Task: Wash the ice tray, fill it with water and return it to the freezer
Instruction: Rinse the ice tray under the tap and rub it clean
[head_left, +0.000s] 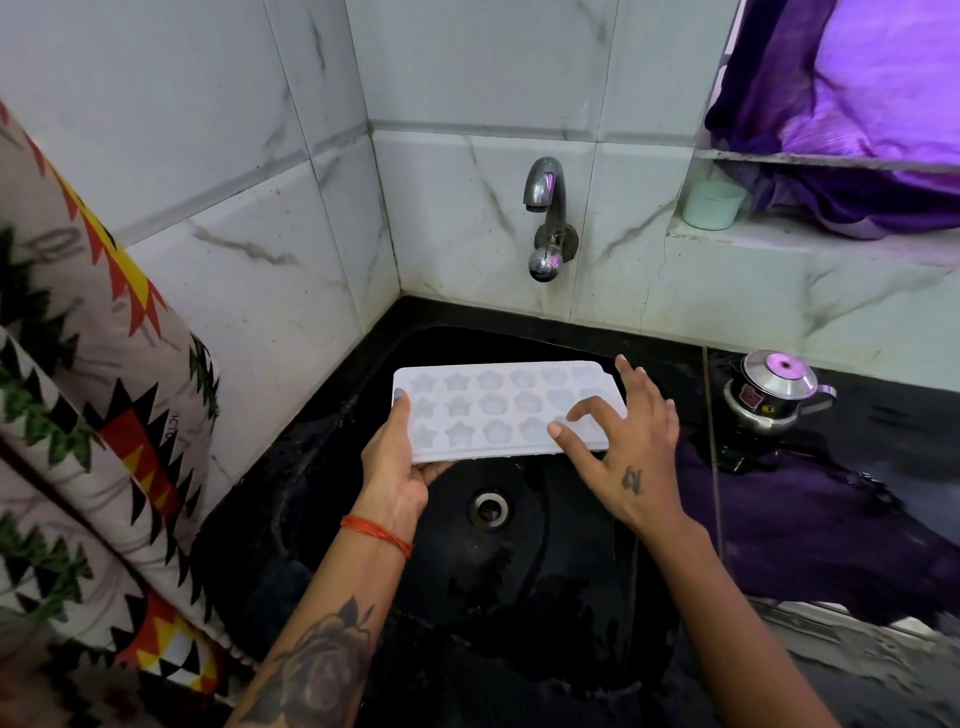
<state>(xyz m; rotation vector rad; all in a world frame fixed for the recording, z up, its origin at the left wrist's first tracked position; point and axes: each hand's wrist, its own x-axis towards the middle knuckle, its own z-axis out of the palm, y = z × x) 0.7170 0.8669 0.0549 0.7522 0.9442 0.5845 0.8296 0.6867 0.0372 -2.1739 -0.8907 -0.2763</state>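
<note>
The white ice tray (498, 410) is held level over the black sink (519, 571), below the tap (545, 218). The left hand (400, 467) grips its left end, thumb on top, while the right hand (623, 447) rests spread fingers loosely on its right end.

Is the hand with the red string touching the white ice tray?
Touching. In the head view the left hand grips the ice tray's left end, thumb on top and fingers underneath, holding it above the sink.

White ice tray (506, 410) with star- and flower-shaped cells, three rows. Held roughly level, cells up, above the black sink (519, 571).
</note>
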